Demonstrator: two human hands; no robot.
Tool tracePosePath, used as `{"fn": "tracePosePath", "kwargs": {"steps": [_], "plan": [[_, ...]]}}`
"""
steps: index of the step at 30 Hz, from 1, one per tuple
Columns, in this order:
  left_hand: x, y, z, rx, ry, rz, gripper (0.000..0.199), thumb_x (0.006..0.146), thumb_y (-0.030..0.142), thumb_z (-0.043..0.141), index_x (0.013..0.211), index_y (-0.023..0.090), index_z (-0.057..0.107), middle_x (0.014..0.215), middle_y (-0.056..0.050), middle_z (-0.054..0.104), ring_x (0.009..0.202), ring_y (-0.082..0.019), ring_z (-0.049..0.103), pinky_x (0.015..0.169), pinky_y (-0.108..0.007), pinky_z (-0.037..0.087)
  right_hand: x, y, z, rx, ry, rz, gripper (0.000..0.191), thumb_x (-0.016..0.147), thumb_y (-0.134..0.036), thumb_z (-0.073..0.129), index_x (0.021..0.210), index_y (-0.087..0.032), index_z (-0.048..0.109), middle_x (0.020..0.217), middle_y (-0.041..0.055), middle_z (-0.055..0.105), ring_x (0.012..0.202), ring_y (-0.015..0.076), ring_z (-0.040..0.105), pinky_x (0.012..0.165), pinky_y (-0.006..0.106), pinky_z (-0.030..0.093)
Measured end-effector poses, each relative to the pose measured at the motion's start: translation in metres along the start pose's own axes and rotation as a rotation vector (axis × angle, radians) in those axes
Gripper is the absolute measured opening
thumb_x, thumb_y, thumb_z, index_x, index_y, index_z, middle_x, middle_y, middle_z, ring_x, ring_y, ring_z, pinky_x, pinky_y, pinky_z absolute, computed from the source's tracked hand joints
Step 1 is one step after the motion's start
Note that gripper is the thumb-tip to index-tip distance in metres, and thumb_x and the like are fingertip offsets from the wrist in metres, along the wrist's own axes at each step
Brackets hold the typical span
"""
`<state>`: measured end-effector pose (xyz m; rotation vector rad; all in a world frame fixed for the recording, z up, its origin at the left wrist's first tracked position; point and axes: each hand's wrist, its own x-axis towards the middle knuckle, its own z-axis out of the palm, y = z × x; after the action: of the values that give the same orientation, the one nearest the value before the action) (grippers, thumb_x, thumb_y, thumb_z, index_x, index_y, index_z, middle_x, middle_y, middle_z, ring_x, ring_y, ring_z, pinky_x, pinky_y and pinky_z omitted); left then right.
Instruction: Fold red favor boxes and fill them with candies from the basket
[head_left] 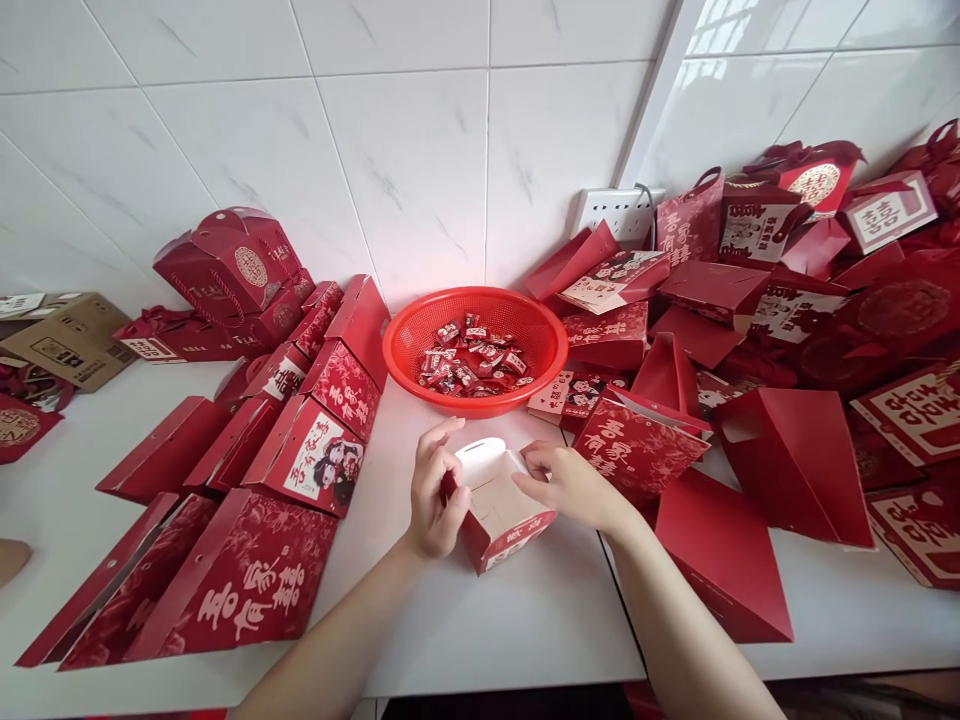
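Gripping the left wall of a small paper box, the left hand had its fingers curled and its thumb pressed near the upper edge, while the right hand grasped the opposite wall by its top. The box stood open-topped on the smooth white table, just in front of a round basket; its outside was red card with pale lettering, its inside matte and off-white with thin slits in the base, and a rounded white flap rose at the back. The basket was glossy red plastic, its sloping sides pierced with fine holes, and it held a loose heap of small sweets in crinkled, shiny wrappers. On the left, red cartons stood in close rows, their card faces printed with flowers and white characters. Behind them rested a gift box with twisted cord handles and a round gold emblem, and farther left a plain brown cardboard box. On the right lay a jumble of red card boxes, many wedge-shaped with sharp folds. Near the back, a white power strip stood against glossy, faintly veined wall tiles.
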<state>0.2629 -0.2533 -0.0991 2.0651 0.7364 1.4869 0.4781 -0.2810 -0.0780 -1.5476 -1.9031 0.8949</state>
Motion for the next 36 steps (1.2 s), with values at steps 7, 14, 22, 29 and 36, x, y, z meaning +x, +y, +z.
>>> {"fn": "tracePosePath", "kwargs": {"steps": [7,14,22,29,36], "plan": [[0.01,0.005,-0.019,0.023,0.0,0.003,0.039,0.089,0.029,0.041,0.053,0.018,0.048,0.122,-0.008,0.058,0.116,-0.029,0.05,0.094,-0.047,0.042,0.006,0.004,0.006,0.194,0.172,0.012,0.036,0.077,-0.025,0.056,0.058,-0.022,0.026,0.098,0.0063,0.065,0.117,0.0256,0.054,0.076,0.026,0.04],[0.015,-0.008,-0.021,0.109,-0.246,0.061,0.022,0.084,0.022,0.041,0.085,0.02,0.062,0.118,-0.01,0.058,0.119,-0.029,0.048,0.098,-0.05,0.041,0.011,0.008,0.006,0.247,0.253,0.081,0.032,0.074,-0.021,0.052,0.06,-0.021,0.023,0.072,-0.0005,0.049,0.064,0.014,0.046,0.058,0.025,0.03],[0.011,-0.023,-0.013,0.121,-0.481,-0.03,0.033,0.076,0.013,0.042,0.097,0.022,0.066,0.125,-0.01,0.051,0.12,-0.028,0.046,0.097,-0.043,0.044,0.016,0.015,0.015,0.301,0.289,0.177,0.032,0.081,-0.027,0.049,0.062,-0.021,0.025,0.061,-0.0042,0.027,0.059,0.0109,0.028,0.053,0.023,0.024],[0.01,-0.028,-0.013,-0.03,-0.402,-0.191,0.031,0.091,0.031,0.042,0.114,0.021,0.061,0.114,-0.012,0.058,0.107,-0.025,0.056,0.092,-0.04,0.046,0.013,0.002,0.014,0.286,0.162,0.084,0.027,0.087,-0.027,0.046,0.065,-0.019,0.033,0.062,-0.0041,0.03,0.06,0.0112,0.03,0.054,0.024,0.023],[0.006,-0.033,-0.01,-0.089,-0.361,-0.228,0.058,0.092,0.032,0.043,0.148,0.023,0.032,0.147,-0.012,0.043,0.131,-0.029,0.046,0.103,-0.042,0.042,0.013,0.0,0.01,0.216,0.144,0.019,0.026,0.088,-0.025,0.046,0.066,-0.02,0.031,0.063,-0.0044,0.029,0.059,0.0117,0.029,0.054,0.025,0.023]]}}
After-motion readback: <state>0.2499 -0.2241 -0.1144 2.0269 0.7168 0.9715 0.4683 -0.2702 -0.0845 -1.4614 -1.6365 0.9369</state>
